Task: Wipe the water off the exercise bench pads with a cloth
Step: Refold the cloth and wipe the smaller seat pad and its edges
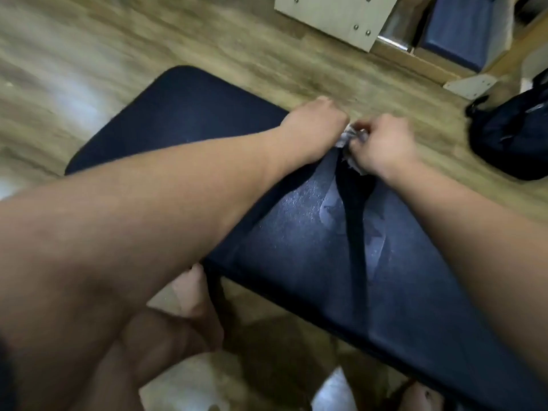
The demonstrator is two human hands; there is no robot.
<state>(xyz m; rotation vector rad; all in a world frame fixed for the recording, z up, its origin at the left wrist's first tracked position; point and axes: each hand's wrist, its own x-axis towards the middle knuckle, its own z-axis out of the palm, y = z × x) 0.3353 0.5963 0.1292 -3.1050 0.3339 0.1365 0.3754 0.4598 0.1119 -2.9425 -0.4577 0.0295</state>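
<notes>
Two dark blue bench pads run across the view: the far-left pad [184, 120] and the near-right pad [415, 292], split by a dark gap [354, 232]. Pale wet streaks [329, 212] lie on both sides of that gap. A small crumpled whitish cloth [348, 137] sits at the far end of the gap. My left hand [314, 126] and my right hand [385, 143] are bunched together over the cloth, fingers curled on it. Most of the cloth is hidden under the hands.
A wood-look floor surrounds the bench. A dark bag [513, 134] lies on the floor at the right. A metal machine plate [335, 16] and a blue padded block [462, 28] stand at the top. My bare foot [192, 295] rests beside the bench leg.
</notes>
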